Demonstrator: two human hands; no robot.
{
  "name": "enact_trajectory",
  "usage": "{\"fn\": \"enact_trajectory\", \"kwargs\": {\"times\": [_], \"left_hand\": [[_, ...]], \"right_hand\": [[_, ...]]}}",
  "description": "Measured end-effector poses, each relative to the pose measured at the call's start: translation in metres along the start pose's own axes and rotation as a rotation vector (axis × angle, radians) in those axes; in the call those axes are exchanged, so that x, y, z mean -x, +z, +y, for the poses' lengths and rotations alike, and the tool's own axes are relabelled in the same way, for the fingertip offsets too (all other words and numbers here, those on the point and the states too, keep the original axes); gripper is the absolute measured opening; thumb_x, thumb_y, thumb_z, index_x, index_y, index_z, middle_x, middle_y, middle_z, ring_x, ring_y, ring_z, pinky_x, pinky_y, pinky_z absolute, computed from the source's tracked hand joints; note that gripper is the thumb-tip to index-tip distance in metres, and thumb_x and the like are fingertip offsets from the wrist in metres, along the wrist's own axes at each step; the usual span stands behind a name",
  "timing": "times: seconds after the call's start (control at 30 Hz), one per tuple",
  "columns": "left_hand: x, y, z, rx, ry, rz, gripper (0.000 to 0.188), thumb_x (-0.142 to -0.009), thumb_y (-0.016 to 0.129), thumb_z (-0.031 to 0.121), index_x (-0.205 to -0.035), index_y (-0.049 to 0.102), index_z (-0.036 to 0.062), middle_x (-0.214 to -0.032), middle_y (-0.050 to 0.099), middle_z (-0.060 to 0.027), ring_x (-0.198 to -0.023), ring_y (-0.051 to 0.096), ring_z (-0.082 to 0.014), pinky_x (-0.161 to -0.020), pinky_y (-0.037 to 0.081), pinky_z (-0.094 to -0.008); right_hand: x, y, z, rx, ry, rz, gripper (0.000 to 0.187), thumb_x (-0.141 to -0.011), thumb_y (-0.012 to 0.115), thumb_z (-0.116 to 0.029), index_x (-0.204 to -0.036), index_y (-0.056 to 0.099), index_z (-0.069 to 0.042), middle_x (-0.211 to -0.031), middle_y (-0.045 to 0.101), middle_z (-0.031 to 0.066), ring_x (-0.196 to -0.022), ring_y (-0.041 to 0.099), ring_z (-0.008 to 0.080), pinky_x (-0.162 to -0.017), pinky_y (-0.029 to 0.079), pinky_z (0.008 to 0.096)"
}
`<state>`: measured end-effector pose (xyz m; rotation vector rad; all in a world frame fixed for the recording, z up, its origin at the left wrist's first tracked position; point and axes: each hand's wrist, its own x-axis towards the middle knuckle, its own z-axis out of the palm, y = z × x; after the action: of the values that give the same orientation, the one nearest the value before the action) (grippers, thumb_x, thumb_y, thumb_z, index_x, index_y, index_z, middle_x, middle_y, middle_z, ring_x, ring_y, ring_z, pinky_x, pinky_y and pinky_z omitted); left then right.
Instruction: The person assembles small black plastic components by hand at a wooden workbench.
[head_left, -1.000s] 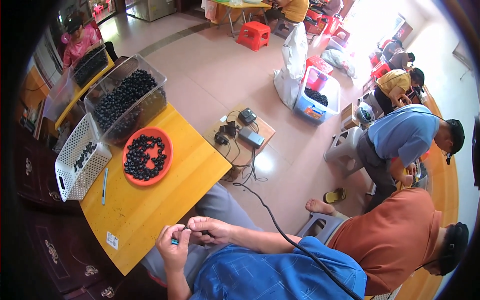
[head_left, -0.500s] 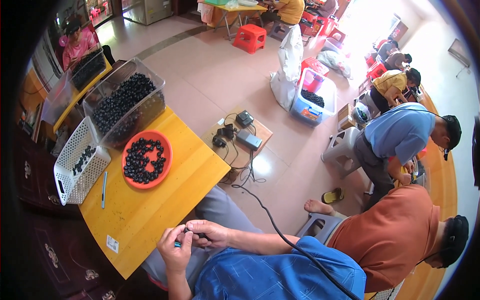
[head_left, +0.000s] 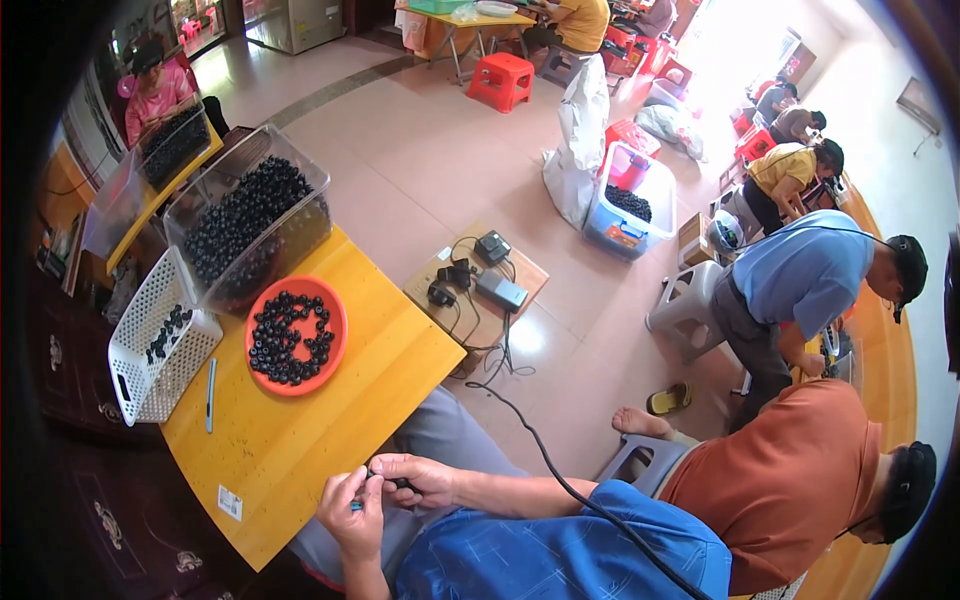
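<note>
**Head view: we pinch a small dark part at the table's near edge**

Head view shows us at a yellow table (head_left: 300,440), the biggest thing in front of us. At its far end stands a clear bin (head_left: 250,215) heaped with black parts. Just beside the bin, to the left, sits a white basket (head_left: 135,375) with a few of the same parts inside. Between the bin and us lies an orange plate (head_left: 335,320) spread with black parts in a loose single layer. A pen (head_left: 210,395) lies on the bare wood just left of the plate, near the basket. A small white label (head_left: 230,503) is stuck near the table's near-left edge.

To the right of the table, a low wooden stand (head_left: 530,270) on the floor carries dark adapters and cables. A black cable (head_left: 560,485) runs from it across the floor and over our right forearm.

Our left hand (head_left: 350,510) and right hand (head_left: 415,478) meet just off the table's near edge, above our lap. Both are closed narrowly, fingertips together, on a small dark part (head_left: 385,483) held between them. It is too small for us to tell its shape.
</note>
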<state>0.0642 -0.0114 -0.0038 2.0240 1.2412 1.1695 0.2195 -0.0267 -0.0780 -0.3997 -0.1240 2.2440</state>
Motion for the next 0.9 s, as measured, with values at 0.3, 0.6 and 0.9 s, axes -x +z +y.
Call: {"fn": "enact_trajectory", "kwargs": {"times": [0.3,0.6,0.9], "left_hand": [[-0.007,-0.002,-0.004,0.045,-0.054,-0.054,0.024,-0.077,0.085,-0.002,-0.097,0.072,0.0001,-0.08,0.065,-0.0089,-0.063,0.064,-0.0184,-0.056,0.049,-0.0282],[-0.006,0.0,-0.006,0.114,-0.165,-0.047,0.021,-0.077,0.084,-0.004,-0.094,0.072,0.0006,-0.079,0.065,-0.0056,-0.059,0.056,-0.0127,-0.056,0.045,-0.025],[0.004,0.001,0.003,0.268,-0.226,0.006,0.017,-0.08,0.086,0.004,-0.089,0.072,0.0004,-0.075,0.064,-0.0037,-0.063,0.056,-0.0104,-0.059,0.044,-0.0247]], "right_hand": [[-0.001,0.001,-0.006,0.07,0.007,-0.02,0.03,-0.106,0.057,-0.042,-0.095,0.056,-0.014,-0.077,0.049,-0.004,-0.051,0.038,0.0028,-0.04,0.027,0.0181],[-0.006,-0.005,-0.009,0.15,-0.049,-0.076,0.029,-0.107,0.057,-0.041,-0.095,0.057,-0.015,-0.073,0.046,-0.0048,-0.051,0.035,0.0026,-0.041,0.025,0.0182],[0.0,0.002,0.009,0.03,-0.104,-0.109,0.03,-0.106,0.056,-0.042,-0.099,0.057,-0.013,-0.066,0.043,-0.0033,-0.052,0.034,0.0056,-0.045,0.026,0.0208]]}}
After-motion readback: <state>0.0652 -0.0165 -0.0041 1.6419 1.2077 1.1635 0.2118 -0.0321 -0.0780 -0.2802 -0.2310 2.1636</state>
